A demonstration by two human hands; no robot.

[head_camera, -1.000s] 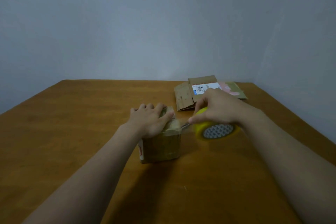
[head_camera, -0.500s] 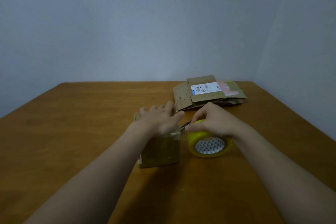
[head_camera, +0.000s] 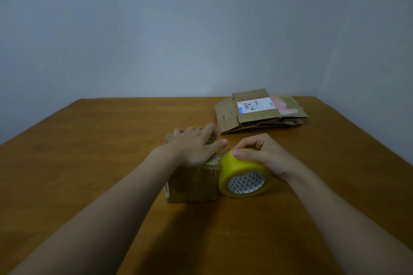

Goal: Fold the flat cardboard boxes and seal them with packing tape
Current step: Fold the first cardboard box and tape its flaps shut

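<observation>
A small folded cardboard box (head_camera: 192, 183) stands on the wooden table (head_camera: 89, 163) in the middle. My left hand (head_camera: 196, 147) lies flat on its top, fingers straight, pressing the flaps down. A yellow roll of packing tape (head_camera: 244, 174) sits right against the box's right side, its patterned core facing me. My right hand (head_camera: 261, 154) grips the roll from above, thumb on its near rim. A short strip of clear tape runs from the roll onto the box top by my left thumb.
A stack of flat cardboard boxes (head_camera: 259, 110), the top one with a white shipping label, lies at the far right of the table near the wall corner. Grey walls close the back and right sides.
My right hand has brought the tape roll down and left until it rests against the box's right side. My left hand has slid a little further across the box top.
</observation>
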